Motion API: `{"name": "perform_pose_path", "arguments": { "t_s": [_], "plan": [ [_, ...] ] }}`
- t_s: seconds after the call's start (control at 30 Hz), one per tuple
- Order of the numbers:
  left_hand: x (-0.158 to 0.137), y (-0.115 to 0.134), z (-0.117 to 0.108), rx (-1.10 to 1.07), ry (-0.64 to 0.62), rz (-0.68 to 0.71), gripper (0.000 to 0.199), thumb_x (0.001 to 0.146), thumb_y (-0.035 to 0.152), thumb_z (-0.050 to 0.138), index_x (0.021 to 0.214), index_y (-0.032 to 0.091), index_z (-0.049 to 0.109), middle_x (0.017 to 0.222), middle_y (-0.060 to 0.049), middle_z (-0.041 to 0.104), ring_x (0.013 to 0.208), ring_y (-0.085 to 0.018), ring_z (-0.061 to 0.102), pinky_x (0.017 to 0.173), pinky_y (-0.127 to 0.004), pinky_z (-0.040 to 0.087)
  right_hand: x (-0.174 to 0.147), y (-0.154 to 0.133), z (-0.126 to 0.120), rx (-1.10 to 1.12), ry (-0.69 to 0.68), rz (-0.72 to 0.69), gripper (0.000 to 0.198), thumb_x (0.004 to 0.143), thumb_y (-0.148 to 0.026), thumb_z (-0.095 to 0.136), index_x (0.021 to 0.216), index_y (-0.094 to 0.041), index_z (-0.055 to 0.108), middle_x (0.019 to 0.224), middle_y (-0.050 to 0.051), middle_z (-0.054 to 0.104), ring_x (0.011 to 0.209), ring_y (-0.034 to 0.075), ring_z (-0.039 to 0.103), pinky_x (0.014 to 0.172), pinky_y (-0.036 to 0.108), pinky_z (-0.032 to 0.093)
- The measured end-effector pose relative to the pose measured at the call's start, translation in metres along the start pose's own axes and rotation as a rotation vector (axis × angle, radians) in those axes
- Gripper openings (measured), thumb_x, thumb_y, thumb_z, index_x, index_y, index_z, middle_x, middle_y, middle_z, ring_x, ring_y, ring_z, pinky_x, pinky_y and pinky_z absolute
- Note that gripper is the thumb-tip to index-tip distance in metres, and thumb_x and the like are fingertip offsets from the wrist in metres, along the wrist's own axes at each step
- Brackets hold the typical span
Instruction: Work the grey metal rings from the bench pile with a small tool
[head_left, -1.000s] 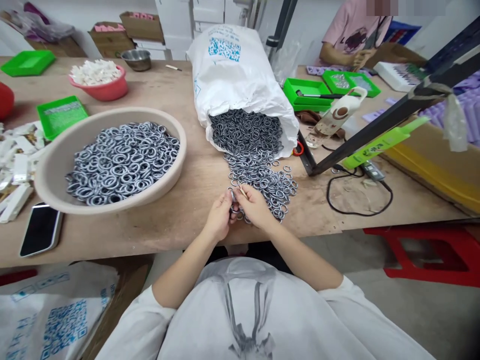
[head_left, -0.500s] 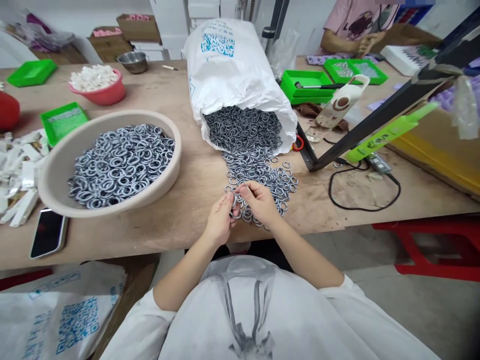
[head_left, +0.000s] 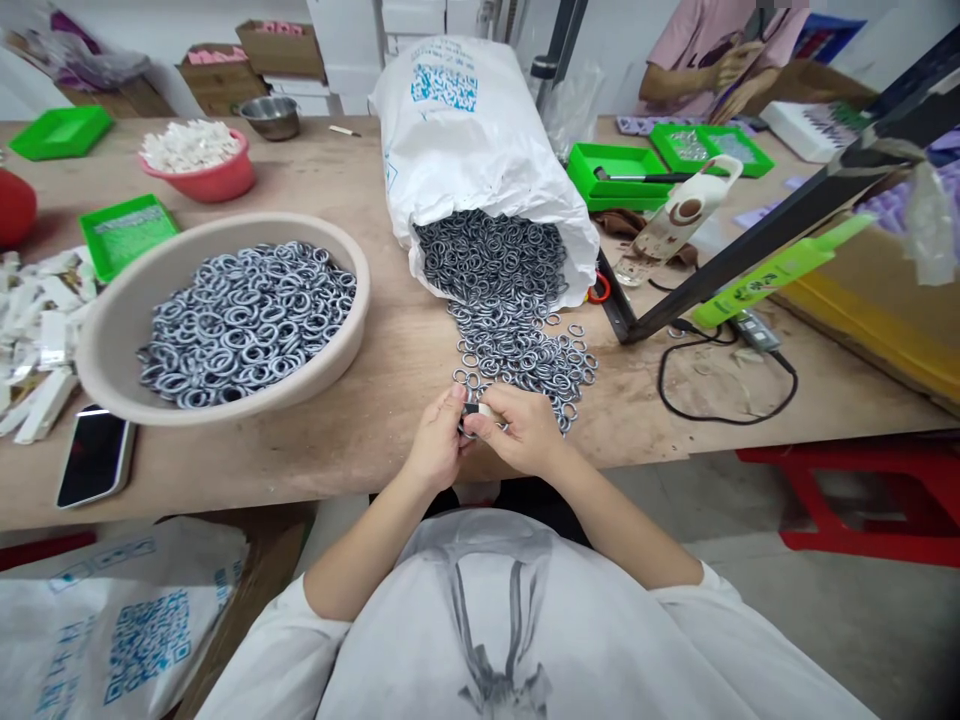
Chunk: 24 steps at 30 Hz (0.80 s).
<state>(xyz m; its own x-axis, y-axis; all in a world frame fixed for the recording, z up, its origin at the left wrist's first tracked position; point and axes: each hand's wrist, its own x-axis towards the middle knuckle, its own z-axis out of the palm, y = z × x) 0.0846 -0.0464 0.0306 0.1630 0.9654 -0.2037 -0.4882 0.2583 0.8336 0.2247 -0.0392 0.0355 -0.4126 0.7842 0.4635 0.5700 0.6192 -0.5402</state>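
My left hand (head_left: pixel 437 437) is closed at the table's front edge, its fingers pinched on a grey ring (head_left: pixel 463 426) that is mostly hidden. Close against it, my right hand (head_left: pixel 525 428) grips a small pale tool (head_left: pixel 484 409) with a dark end, held at the ring; its exact kind is too small to make out. Just beyond both hands spreads a loose pile of grey rings (head_left: pixel 517 345). These spill from the mouth of a white woven sack (head_left: pixel 480 150) lying on its side. To the left, a beige basin (head_left: pixel 358 300) holds many similar rings.
A phone (head_left: pixel 96 455) lies by the basin, near white pieces (head_left: pixel 45 340). Green trays (head_left: pixel 615 165), a bottle (head_left: pixel 686 210), a black metal post (head_left: pixel 720 260) and a cable (head_left: pixel 750 415) are at right. A co-worker (head_left: pixel 724 60) sits across the table.
My right hand has turned and come down closer to the left, bringing the tool's dark end to the ring. The co-worker's hands have risen.
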Motion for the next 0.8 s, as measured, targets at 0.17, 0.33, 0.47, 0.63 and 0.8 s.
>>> {"name": "perform_pose_path", "arguments": {
  "t_s": [0.17, 0.33, 0.47, 0.63, 0.8],
  "plan": [
    [-0.006, -0.006, -0.002, 0.066, -0.077, -0.010, 0.060, 0.071, 0.070, 0.071, 0.070, 0.019, 0.039, 0.052, 0.007, 0.037, 0.041, -0.005, 0.027, 0.035, -0.017, 0.024, 0.004, 0.014, 0.007, 0.152, -0.026, 0.191, 0.057, 0.098, -0.064, 0.039, 0.064, -0.018, 0.045, 0.059, -0.001, 0.045, 0.057, 0.012, 0.039, 0.058, 0.028, 0.025],
    [-0.017, 0.009, -0.015, 0.211, -0.190, 0.038, 0.054, 0.082, 0.065, 0.062, 0.068, 0.019, 0.040, 0.054, 0.005, 0.038, 0.043, -0.007, 0.030, 0.040, -0.020, 0.026, 0.012, 0.056, 0.004, 0.247, 0.196, 0.443, 0.059, 0.092, -0.071, 0.041, 0.063, -0.020, 0.037, 0.058, -0.003, 0.035, 0.059, 0.012, 0.035, 0.058, 0.027, 0.027],
    [-0.015, 0.077, -0.046, 0.789, 0.224, 0.614, 0.037, 0.093, 0.050, 0.051, 0.074, 0.019, 0.054, 0.067, -0.002, 0.056, 0.058, -0.014, 0.050, 0.055, -0.028, 0.040, 0.015, 0.095, -0.022, 0.048, 0.334, 0.533, 0.053, 0.087, -0.067, 0.051, 0.064, -0.020, 0.041, 0.058, -0.002, 0.039, 0.059, 0.014, 0.036, 0.059, 0.028, 0.027],
    [0.010, 0.172, -0.081, 1.720, 0.701, 0.666, 0.043, 0.094, 0.034, 0.037, 0.120, 0.015, 0.066, 0.126, -0.017, 0.065, 0.117, -0.037, 0.059, 0.096, -0.055, 0.045, 0.013, 0.143, -0.054, -0.204, 0.374, 0.606, 0.033, 0.089, -0.045, 0.048, 0.070, -0.019, 0.053, 0.067, 0.004, 0.054, 0.068, 0.019, 0.047, 0.064, 0.030, 0.030],
    [0.026, 0.178, -0.095, 1.986, 0.580, 0.576, 0.050, 0.096, 0.042, 0.032, 0.116, 0.015, 0.069, 0.138, -0.016, 0.059, 0.129, -0.038, 0.052, 0.108, -0.054, 0.038, 0.004, 0.157, -0.059, -0.257, 0.392, 0.597, 0.036, 0.092, -0.044, 0.047, 0.066, -0.019, 0.050, 0.072, 0.006, 0.058, 0.073, 0.020, 0.050, 0.067, 0.030, 0.034]
  ]
}}
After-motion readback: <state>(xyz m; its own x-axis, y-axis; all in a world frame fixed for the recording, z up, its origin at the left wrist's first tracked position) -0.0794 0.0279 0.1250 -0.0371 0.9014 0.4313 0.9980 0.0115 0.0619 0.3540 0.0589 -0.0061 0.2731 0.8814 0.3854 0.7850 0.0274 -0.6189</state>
